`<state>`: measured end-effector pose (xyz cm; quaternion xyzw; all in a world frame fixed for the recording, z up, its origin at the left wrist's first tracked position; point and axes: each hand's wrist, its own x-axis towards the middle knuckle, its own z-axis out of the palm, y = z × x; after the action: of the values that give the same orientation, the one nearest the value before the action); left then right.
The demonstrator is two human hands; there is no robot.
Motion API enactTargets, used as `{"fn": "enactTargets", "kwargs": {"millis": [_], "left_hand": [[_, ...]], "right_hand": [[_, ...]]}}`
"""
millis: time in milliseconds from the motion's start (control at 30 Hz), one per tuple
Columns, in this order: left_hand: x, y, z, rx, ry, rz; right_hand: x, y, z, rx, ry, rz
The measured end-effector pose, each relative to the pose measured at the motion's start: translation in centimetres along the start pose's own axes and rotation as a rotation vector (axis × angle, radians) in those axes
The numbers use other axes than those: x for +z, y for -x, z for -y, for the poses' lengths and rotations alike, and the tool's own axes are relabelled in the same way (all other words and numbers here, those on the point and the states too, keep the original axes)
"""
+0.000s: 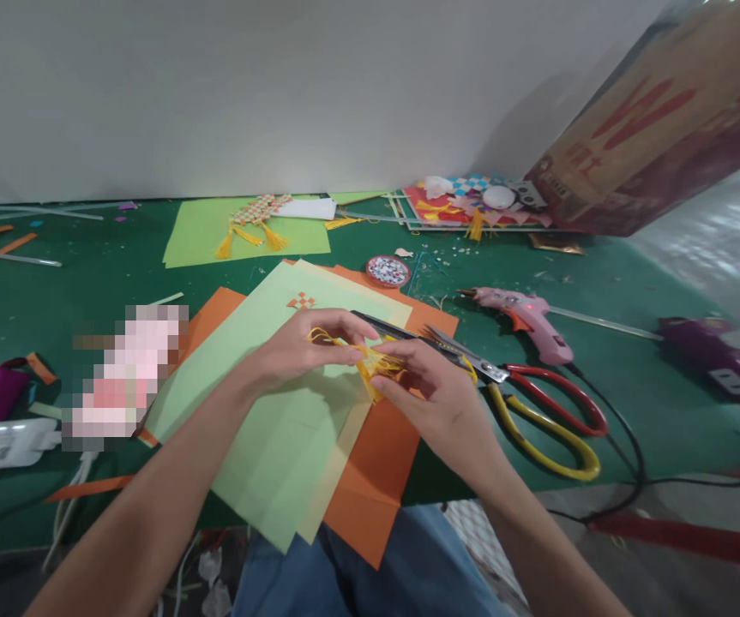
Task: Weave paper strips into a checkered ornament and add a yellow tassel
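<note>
Yellow tassel threads (370, 364) are bunched between my two hands, above the stacked paper. My left hand (309, 343) pinches the threads from the left, and a loop of yellow thread curls over its fingers. From the right, my right hand (430, 386) grips the same bundle between thumb and fingers. Beneath lie light green sheets (267, 446) over orange sheets (376, 471). A small orange-and-white woven paper piece (302, 301) rests on the green paper, just beyond my left hand. Scissors with red and yellow handles (537, 411) lie open at my right hand, their blades partly hidden.
A pink glue gun (524, 317) with a glue stick lies at right, its black cord trailing over the edge. A round dish of small beads (388, 271) stands behind the paper. Farther back are a woven tasselled ornament (260, 210) and a large paper bag (652, 120).
</note>
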<state>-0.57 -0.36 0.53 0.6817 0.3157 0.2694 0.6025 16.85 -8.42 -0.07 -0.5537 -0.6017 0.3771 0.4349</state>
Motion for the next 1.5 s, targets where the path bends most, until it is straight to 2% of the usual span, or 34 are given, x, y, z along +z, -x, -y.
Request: {"fn": "enactTargets", "kwargs": {"millis": [467,800,900,1033,1133,1267,1500], "left_hand": [[0.3,-0.1,-0.4,-0.026,0.021,-0.023],[0.3,0.1,-0.4,-0.078,-0.002,0.044],[0.3,0.1,-0.4,-0.071,0.017,0.051],[0.2,0.0,-0.3,-0.057,0.004,0.050],[0.3,0.1,-0.4,-0.066,-0.033,0.068],[0.3,0.2,-0.5,-0.105,-0.044,0.087],[0.4,0.1,-0.6,-0.115,-0.018,0.047]], "right_hand": [[-0.6,-0.4,0.5,0.017,-0.015,-0.027],[-0.5,-0.5,-0.5,0.097,-0.343,-0.052],[-0.4,-0.5,-0.3,0.059,-0.237,-0.070],[-0.3,-0.3,0.4,0.042,-0.053,0.002],[-0.2,-0.3,0.5,0.030,-0.044,-0.009],[-0.1,-0.5,0.3,0.112,-0.225,-0.003],[-0.5,-0.5,0.4,0.364,-0.583,0.174]]}}
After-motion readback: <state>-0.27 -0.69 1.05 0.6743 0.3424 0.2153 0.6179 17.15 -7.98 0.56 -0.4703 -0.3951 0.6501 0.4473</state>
